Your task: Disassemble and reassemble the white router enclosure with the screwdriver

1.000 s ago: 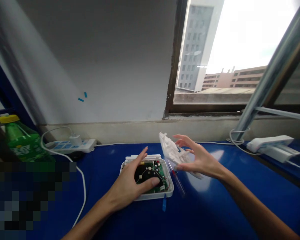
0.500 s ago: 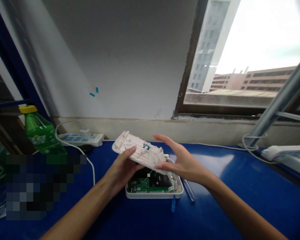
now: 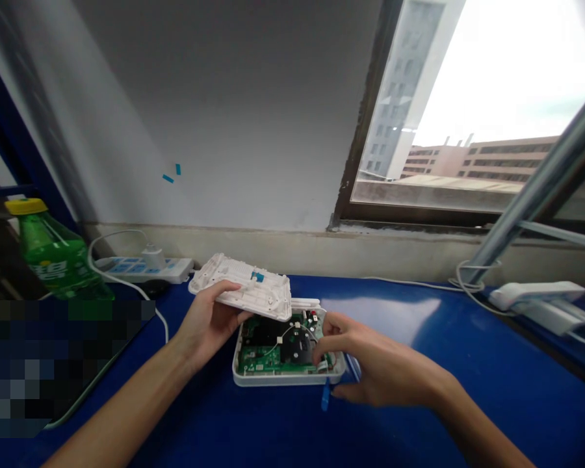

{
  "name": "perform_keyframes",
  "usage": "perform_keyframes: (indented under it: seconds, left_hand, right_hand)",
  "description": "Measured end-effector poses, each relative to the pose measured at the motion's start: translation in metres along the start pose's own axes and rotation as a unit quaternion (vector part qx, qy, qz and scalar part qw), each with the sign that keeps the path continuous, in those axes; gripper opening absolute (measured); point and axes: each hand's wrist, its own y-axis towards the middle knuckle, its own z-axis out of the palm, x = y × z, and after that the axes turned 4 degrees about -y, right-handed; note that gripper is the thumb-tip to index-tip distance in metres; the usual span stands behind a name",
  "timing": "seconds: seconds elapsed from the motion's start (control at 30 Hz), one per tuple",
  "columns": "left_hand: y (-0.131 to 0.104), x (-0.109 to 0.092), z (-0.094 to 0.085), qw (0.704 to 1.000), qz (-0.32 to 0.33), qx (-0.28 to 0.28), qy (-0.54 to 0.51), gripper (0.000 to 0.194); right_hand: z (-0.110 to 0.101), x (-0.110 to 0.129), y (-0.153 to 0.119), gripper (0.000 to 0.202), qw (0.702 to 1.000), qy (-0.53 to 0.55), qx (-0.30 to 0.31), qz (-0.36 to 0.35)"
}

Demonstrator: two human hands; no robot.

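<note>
One white case (image 3: 292,379), lower centre of frame, green circuit board (image 3: 254,357) inside. Left hand (image 3: 208,325) holds one white cover (image 3: 246,279) above it. Right hand (image 3: 365,357) curled at case's right edge, grip unclear. One green bottle (image 3: 53,253), far left.

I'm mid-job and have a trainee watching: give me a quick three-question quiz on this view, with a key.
1. Which hand holds the white plastic cover?
2. True or false: the green bottle has a red cap.
3. The right hand is at: A, the power strip; B, the right end of the open white casing; C, the window.
Key: 1, the left hand; 2, false, yellow cap; 3, B.
</note>
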Motion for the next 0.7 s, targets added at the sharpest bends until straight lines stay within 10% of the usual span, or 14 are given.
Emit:
perform_keyframes:
  seconds: [0.27, 0.7]
  left_hand:
    - [0.000, 0.009, -0.003, 0.999, -0.027, -0.004, 0.040, 0.023]
    - [-0.012, -0.001, 0.005, 0.993, -0.044, 0.103, -0.045, 0.026]
  right_hand:
    - [0.018, -0.009, 0.011, 0.008, 0.999, 0.050, -0.006, -0.019]
    - [0.037, -0.034, 0.029, 0.043, 0.910, 0.381, -0.130, 0.102]
